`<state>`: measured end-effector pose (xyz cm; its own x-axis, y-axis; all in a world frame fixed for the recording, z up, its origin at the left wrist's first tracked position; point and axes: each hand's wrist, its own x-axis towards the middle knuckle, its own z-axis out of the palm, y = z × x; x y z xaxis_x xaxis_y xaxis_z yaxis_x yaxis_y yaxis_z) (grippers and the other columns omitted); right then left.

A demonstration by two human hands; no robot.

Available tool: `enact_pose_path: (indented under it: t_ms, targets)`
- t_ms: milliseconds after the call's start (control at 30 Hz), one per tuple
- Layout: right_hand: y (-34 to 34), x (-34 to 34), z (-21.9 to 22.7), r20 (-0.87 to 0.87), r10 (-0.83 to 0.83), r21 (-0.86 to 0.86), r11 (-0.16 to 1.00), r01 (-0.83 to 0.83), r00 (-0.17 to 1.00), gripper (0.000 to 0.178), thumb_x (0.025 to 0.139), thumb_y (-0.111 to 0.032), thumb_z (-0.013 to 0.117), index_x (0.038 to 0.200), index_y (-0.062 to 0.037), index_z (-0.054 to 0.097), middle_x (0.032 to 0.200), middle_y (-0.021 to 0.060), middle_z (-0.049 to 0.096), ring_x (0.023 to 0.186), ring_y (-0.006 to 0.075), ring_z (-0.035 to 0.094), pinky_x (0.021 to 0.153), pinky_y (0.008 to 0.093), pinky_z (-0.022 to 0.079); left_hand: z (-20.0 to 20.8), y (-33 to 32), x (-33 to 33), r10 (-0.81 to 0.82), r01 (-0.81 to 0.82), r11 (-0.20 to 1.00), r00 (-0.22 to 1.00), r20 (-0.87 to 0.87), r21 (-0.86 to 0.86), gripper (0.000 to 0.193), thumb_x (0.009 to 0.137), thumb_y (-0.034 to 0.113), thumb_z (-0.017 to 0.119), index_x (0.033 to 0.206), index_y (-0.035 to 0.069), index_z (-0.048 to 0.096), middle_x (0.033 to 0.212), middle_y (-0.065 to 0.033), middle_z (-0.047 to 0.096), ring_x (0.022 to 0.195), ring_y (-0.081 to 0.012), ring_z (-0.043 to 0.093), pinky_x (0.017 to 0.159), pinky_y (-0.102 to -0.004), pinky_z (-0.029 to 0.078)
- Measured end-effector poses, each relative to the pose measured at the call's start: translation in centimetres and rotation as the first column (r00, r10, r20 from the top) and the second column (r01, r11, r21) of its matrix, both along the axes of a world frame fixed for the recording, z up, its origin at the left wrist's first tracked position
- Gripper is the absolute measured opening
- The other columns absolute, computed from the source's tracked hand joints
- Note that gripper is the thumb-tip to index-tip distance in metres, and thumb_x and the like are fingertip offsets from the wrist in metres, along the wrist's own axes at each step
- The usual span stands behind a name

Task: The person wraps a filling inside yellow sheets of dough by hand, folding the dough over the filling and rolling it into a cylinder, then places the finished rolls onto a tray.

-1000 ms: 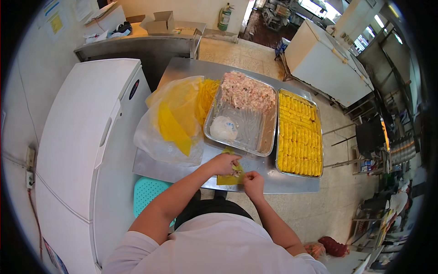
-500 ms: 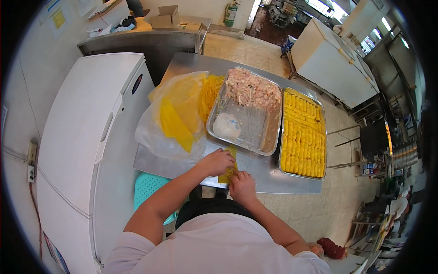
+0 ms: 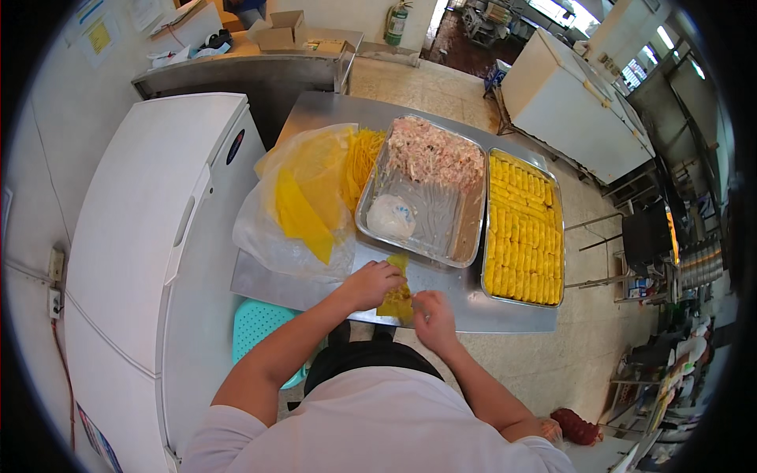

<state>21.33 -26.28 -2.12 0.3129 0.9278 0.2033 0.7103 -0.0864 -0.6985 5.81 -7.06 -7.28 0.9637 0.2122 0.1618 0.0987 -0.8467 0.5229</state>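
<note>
A narrow yellow wrapper sheet (image 3: 397, 309) lies at the near edge of the metal table, with some filling on it. My left hand (image 3: 372, 285) is closed on its left side, fingertips pressed against the sheet. Close by its right edge is my right hand (image 3: 434, 319), fingers bent and smeared by motion; whether it grips anything is unclear. Beyond my hands stands a deep metal pan (image 3: 430, 213), with pinkish minced filling (image 3: 441, 154) heaped at its far end and a white rounded lump (image 3: 391, 217) at its near left.
Right of the pan, a metal tray (image 3: 562, 268) holds rows of yellow rolls (image 3: 520, 236). On the left, a clear plastic bag (image 3: 260, 229) holds yellow sheets (image 3: 298, 209), with yellow strips (image 3: 363, 162) beside it. A white freezer (image 3: 181, 197) borders the table; a turquoise stool (image 3: 260, 327) stands below.
My right hand has moved right, off the middle of the wrapper, baring more of the sheet. My left hand stays nearly in place. A person's arm shows more at the far upper left.
</note>
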Motion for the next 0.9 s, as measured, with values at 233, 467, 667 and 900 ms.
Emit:
enact_pose_path:
  t_ms: [233, 467, 667, 900]
  targets:
    - [0.9, 3.0, -1.4, 0.211, 0.357, -0.269, 0.916, -0.297, 0.91, 0.062, 0.074, 0.0, 0.068, 0.137, 0.0001, 0.065, 0.132, 0.0208, 0.064, 0.121, 0.0427, 0.059, 0.105, 0.052, 0.05, 1.8, -4.4, -3.7, 0.188, -0.195, 0.959, 0.981, -0.054, -0.204, 0.056, 0.084, 0.021, 0.085, 0.134, 0.002, 0.066, 0.138, -0.0196, 0.062, 0.131, -0.0398, 0.057, 0.114, -0.0491, 0.047]
    - [-1.4, 0.8, -1.0, 0.175, 0.43, -0.292, 0.882, -0.37, 0.886, 0.068, 0.076, -0.002, 0.07, 0.142, 0.0004, 0.06, 0.125, 0.0205, 0.062, 0.122, 0.0423, 0.058, 0.103, 0.0523, 0.05, -0.1, -7.1, -5.9, 0.123, -0.119, 0.969, 0.992, 0.005, -0.216, 0.061, 0.08, 0.014, 0.086, 0.135, 0.001, 0.064, 0.136, -0.0196, 0.062, 0.129, -0.04, 0.058, 0.111, -0.0475, 0.05]
    - [-2.1, 0.1, -4.1, 0.123, 0.344, -0.185, 0.93, -0.319, 0.931, 0.044, 0.082, 0.0, 0.071, 0.125, -0.0016, 0.072, 0.116, 0.0187, 0.065, 0.113, 0.0409, 0.061, 0.098, 0.0487, 0.051, -1.6, -7.5, -5.5, 0.126, -0.095, 0.974, 0.982, 0.143, -0.203, 0.046, 0.082, 0.004, 0.077, 0.128, 0.004, 0.069, 0.124, -0.0177, 0.068, 0.114, -0.0392, 0.066, 0.103, -0.046, 0.055]
    - [0.8, 0.2, -3.6, -0.054, 0.148, -0.275, 0.948, -0.157, 0.988, 0.021, 0.088, -0.003, 0.067, 0.108, 0.0003, 0.073, 0.105, 0.0225, 0.068, 0.1, 0.0443, 0.065, 0.09, 0.049, 0.055, -2.0, -7.2, -3.3, 0.306, -0.239, 0.898, 0.942, 0.136, -0.369, 0.034, 0.085, 0.004, 0.076, 0.119, 0.006, 0.077, 0.119, -0.0164, 0.07, 0.106, -0.0376, 0.07, 0.093, -0.0448, 0.059]
